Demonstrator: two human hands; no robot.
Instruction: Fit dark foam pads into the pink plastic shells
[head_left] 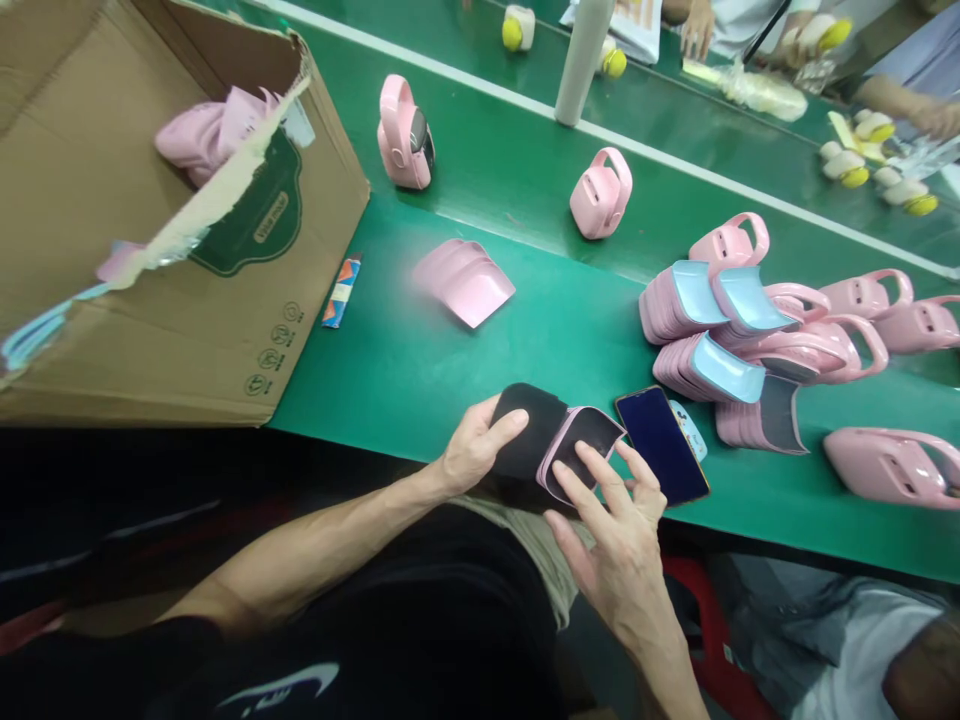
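Observation:
My left hand [476, 450] is closed on a black curved panel [525, 440], its thumb lying on top and its other fingers hidden beneath. Against that panel's right side sits a small stack of pink-edged curved panels [546, 468] with dark inner faces. My right hand [619, 510] has its fingers spread, with fingertips resting on the dark inner face and the thumb apart. Just right of them, a phone [664, 445] lies on the green table. Beyond my hands, several loose pink curved panels [465, 280] overlap on the tabletop.
An open cardboard box [247, 330] with pink pieces [202, 140] stands left, beside a small orange-blue packet [342, 292]. Stacked blue-faced panels [709, 375] and several pink handled devices [840, 345] crowd the right. A grey post [583, 60] rises behind. Other people's hands [699, 28] are across the table.

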